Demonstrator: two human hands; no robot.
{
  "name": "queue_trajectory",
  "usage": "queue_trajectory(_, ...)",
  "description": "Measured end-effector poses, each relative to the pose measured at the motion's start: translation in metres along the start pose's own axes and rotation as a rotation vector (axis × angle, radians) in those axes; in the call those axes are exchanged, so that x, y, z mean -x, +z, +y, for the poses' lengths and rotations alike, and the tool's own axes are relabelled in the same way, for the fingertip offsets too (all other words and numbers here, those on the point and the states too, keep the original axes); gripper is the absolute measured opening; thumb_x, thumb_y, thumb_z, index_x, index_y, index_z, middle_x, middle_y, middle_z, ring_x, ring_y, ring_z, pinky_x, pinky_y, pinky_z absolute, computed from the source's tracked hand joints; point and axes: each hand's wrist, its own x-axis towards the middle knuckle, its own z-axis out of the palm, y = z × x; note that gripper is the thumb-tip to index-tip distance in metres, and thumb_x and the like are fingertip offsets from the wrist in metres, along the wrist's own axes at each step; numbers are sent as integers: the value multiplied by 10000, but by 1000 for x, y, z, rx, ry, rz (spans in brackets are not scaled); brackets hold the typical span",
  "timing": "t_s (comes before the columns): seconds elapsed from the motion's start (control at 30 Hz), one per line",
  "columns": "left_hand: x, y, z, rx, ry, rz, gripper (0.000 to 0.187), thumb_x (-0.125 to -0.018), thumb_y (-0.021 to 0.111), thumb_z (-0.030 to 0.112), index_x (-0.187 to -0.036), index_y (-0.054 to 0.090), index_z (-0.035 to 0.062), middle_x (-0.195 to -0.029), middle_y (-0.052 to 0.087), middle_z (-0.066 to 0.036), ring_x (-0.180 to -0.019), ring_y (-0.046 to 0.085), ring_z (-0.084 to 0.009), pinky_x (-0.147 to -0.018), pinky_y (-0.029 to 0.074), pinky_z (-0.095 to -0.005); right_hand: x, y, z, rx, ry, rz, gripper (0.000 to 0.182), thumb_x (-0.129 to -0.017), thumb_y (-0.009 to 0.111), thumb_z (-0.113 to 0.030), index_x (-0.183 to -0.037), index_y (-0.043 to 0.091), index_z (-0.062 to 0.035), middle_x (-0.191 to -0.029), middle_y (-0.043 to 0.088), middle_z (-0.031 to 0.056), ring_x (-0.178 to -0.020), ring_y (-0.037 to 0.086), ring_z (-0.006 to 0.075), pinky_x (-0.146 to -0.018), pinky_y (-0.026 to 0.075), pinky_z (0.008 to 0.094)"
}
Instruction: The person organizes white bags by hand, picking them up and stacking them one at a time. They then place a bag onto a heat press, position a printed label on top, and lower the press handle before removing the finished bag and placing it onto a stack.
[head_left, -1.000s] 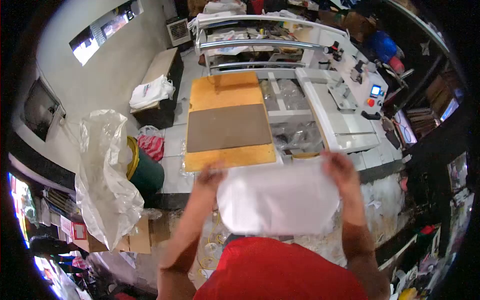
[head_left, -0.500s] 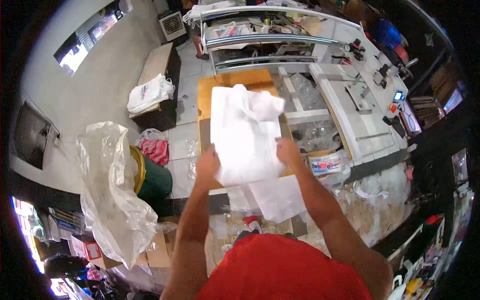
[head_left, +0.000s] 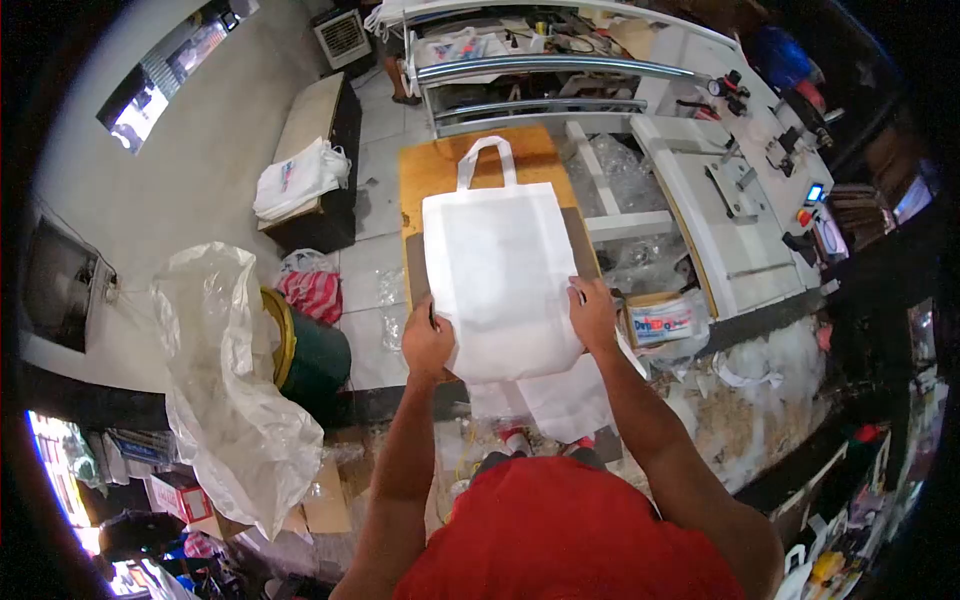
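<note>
A plain white tote bag (head_left: 500,265) lies spread out in front of me, its handle loop pointing away. My left hand (head_left: 428,343) grips the bag's left side near the lower corner, fingers closed. On the opposite side, my right hand (head_left: 593,312) pinches the right edge a bit higher up. Beneath the bag are a dark pad (head_left: 583,238) and an orange-brown board (head_left: 425,172). More white fabric (head_left: 570,405) hangs below the bag's near edge, towards my body.
A white machine frame with a sliding panel (head_left: 690,200) and metal bars (head_left: 560,64) stands right and behind. Printed bags (head_left: 660,322) sit in a box at right. At left are a green bin (head_left: 318,355), a plastic sheet (head_left: 215,370) and a bench with folded bags (head_left: 300,182).
The bag was bunched at its far end; now it lies flat with its handle loop extended. Both hands keep hold of its sides.
</note>
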Motion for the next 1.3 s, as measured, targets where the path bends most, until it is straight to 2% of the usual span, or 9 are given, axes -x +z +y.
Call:
queue_trajectory(0.53, 3, -4, 3, 32, 54, 37, 320, -858, 597, 115, -1153, 679, 20, -1002, 690, -178, -863, 674, -321, -795, 545, -396, 2, 12, 12, -32, 34, 88, 248, -856, 721, -166, -1078, 670, -68, -958, 614, 138, -850, 621, 333, -760, 501, 439)
queue_trajectory(0.63, 8, -18, 5, 125, -83, -23, 287, -911, 571, 140, -1138, 670, -5, -1072, 697, -196, -1019, 684, -324, -900, 528, -384, -2, -7, 24, -266, 166, 77, 240, -867, 708, -126, -1089, 653, -55, -984, 598, 145, -806, 617, 287, -704, 511, 388)
queue_trajectory(0.73, 43, -23, -66, 272, -188, 196, 175, -967, 558, 56, -1100, 637, -27, -1025, 673, -119, -951, 627, -230, -900, 501, -338, 20, -40, 91, -297, 301, 173, 179, -881, 683, -85, -1047, 643, -33, -893, 632, 159, -774, 644, 266, -692, 530, 355)
queue_trajectory(0.83, 111, -54, -76, 84, -374, 295, 211, -1000, 502, 115, -1121, 571, -44, -1104, 608, -179, -1028, 580, -299, -956, 454, -389, 67, -65, 204, -172, 342, 237, 119, -859, 671, -62, -960, 636, -11, -828, 665, 183, -798, 682, 325, -729, 547, 405)
queue_trajectory(0.97, 268, -76, -152, -439, -507, -281, 204, -953, 506, 133, -1033, 550, -49, -975, 590, -245, -856, 559, -392, -778, 458, -426, 115, -65, 361, 155, 467, -242, 164, -804, 644, -99, -951, 654, -28, -883, 674, 202, -888, 657, 406, -826, 529, 493)
queue_trajectory(1.03, 353, -89, -158, -564, -468, -753, 173, -905, 505, 99, -959, 569, -52, -867, 604, -233, -717, 562, -391, -647, 472, -418, 110, -47, 424, 371, 279, -530, 224, -792, 705, -146, -1004, 692, -76, -1009, 682, 185, -934, 676, 373, -801, 551, 477)
queue_trajectory(1.07, 406, -100, -186, -457, -310, -1105, 128, -866, 552, 102, -902, 555, -20, -837, 619, -150, -673, 566, -272, -605, 472, -367, 99, -39, 437, 357, 280, -549, 224, -792, 705, -146, -1004, 692, -76, -1009, 682, 185, -934, 676, 373, -801, 551, 477)
queue_trajectory(1.13, 430, -103, -102, -444, -358, -1216, 129, -831, 609, 130, -851, 573, 7, -826, 634, -80, -710, 575, -186, -626, 492, -349, 73, -18, 452, 410, 233, -676, 338, -773, 742, -182, -1098, 690, -106, -1167, 646, 166, -1091, 618, 355, -888, 534, 478)
queue_trajectory(1.3, 480, -102, -36, -317, -752, -1103, 183, -791, 688, 172, -951, 675, 84, -908, 684, -103, -840, 675, -233, -738, 548, -412, 57, 46, 494, 425, 114, -736, 385, -747, 774, -185, -1119, 685, -145, -1245, 600, 145, -1220, 517, 348, -960, 491, 471)
